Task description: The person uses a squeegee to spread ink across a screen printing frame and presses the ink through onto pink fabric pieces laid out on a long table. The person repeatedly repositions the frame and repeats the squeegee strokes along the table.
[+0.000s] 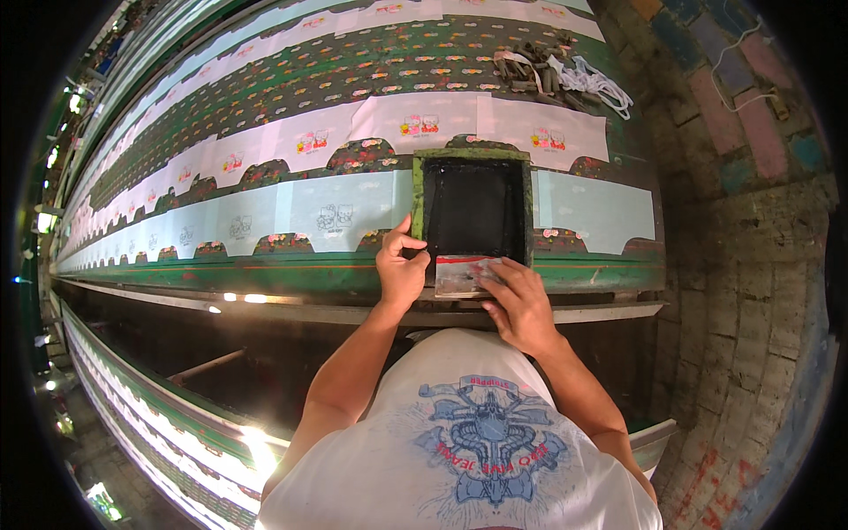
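Note:
A square screen-printing frame (474, 208) with green edges and a black mesh lies on a row of pale blue fabric panels (594, 210). My left hand (402, 265) holds the frame's left side near its lower corner, thumb and fingers curled on it. My right hand (521, 305) grips a flat squeegee (459, 276) with a red edge at the near end of the frame. The part of the fabric under the frame is hidden. Left of it, the blue panels carry dark outline drawings (334, 217) of cartoon figures.
Pink panels (556, 132) with coloured cartoon prints form rows behind. Sticks and white cord (548, 78) lie at the table's far right. The green table edge (601, 276) has a metal rail along it. A paved floor (733, 336) runs at right; another long table (141, 389) stands at lower left.

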A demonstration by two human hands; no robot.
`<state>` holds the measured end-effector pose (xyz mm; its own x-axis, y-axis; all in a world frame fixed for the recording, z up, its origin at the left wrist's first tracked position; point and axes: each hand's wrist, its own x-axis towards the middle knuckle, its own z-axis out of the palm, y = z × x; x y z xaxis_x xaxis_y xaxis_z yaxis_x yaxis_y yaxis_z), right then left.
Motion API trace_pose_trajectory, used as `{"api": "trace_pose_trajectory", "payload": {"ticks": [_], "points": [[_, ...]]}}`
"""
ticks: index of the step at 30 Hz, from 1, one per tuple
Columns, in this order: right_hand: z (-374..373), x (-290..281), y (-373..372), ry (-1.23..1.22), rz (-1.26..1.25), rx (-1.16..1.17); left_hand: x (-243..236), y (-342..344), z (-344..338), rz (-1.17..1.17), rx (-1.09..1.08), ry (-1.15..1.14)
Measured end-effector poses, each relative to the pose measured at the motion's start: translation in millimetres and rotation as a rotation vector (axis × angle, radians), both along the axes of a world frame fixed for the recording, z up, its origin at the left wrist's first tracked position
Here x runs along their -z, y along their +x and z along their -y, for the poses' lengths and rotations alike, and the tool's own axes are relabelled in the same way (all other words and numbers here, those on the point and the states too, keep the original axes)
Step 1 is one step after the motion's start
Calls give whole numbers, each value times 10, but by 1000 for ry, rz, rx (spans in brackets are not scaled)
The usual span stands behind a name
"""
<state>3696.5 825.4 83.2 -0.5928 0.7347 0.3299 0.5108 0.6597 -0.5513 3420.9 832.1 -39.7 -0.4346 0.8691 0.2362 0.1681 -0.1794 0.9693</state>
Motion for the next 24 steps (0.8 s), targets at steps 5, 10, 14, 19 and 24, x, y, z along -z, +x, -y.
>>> {"api": "trace_pose_trajectory", "payload": {"ticks": [5, 10, 14, 19, 24], "points": [[-250, -33, -247, 126, 239, -158, 114, -54, 26, 14, 39, -70], [-744, -289, -223, -34, 295, -264, -102, 10, 5, -142, 11, -114], [-1377, -310, -299, -171, 347, -293, -340, -48, 20, -435, 34, -92], [-1986, -243, -547, -77, 326, -157, -679, -222, -45, -844, 150, -114], [-2191, -212, -676, -97, 319, -62, -816, -215, -84, -942, 186, -163]]}}
